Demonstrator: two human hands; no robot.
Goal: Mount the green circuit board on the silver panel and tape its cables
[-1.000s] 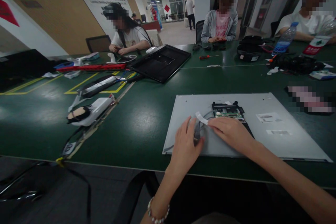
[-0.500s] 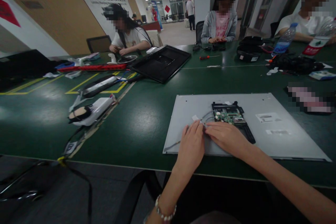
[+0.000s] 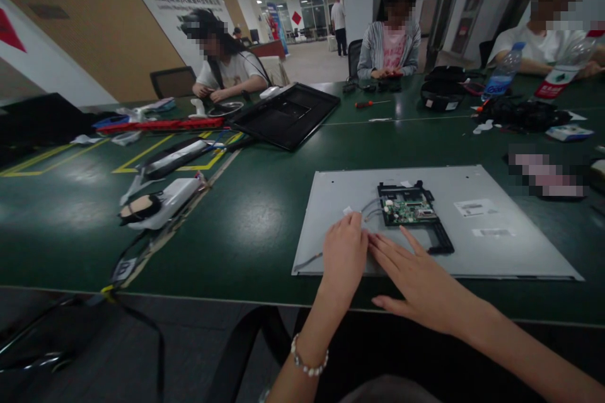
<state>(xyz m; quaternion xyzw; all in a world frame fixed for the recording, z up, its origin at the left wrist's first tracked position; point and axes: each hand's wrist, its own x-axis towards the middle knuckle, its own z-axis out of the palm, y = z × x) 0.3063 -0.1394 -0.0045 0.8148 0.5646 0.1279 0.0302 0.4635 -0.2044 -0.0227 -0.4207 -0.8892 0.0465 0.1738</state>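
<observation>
A flat silver-grey display panel (image 3: 501, 255) lies on the table in front of me. A black plastic bracket (image 3: 442, 240) with a green circuit board (image 3: 410, 209) sits on it. Thin grey cables (image 3: 371, 204) lead from the board's left side, and a length of cable shows again at the panel's lower left. Over this cable run my left hand (image 3: 344, 258) is closed, its fingertips hidden. My right hand (image 3: 418, 280) holds nothing; its fingers are stretched out with the thumb apart, and the tips reach the panel beside my left hand.
A black monitor frame (image 3: 288, 114) lies farther back. To the left are a white device with a tan pad (image 3: 163, 204) and a red strip (image 3: 161, 126). A screwdriver (image 3: 371, 104), bottles (image 3: 503, 72) and a black case (image 3: 442, 93) stand near several seated people.
My right hand has drawn back toward me from the cables, its thumb and fingers now spread. My left hand stays nearly in place, more curled. The view has shifted slightly.
</observation>
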